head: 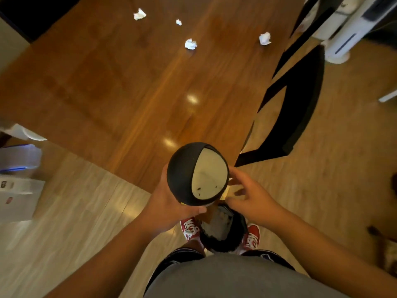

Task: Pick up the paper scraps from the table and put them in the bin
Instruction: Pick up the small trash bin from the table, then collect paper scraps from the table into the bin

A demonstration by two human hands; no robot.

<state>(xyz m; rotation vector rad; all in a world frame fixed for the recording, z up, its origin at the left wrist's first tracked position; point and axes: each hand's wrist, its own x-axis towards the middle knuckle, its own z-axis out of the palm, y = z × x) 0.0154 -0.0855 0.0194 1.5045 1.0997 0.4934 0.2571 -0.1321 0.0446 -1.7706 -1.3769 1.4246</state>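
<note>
Several crumpled white paper scraps lie on the far part of the wooden table [120, 87]: one [139, 14] at the back, a tiny one [178, 22], one [190, 44] in the middle and one [264, 38] to the right. My left hand [169, 203] grips a round black bin lid [196, 174] with a beige swing flap, held over the table's near corner. My right hand [251, 198] hovers beside the lid's right edge, fingers apart and holding nothing. The black bin [223, 231] stands lidless on the floor between my red shoes.
A black chair [300, 104] stands at the table's right side. A white appliance [343, 29] is at the back right. White boxes and a container [17, 179] sit on the floor at the left. Light wood floor surrounds the table.
</note>
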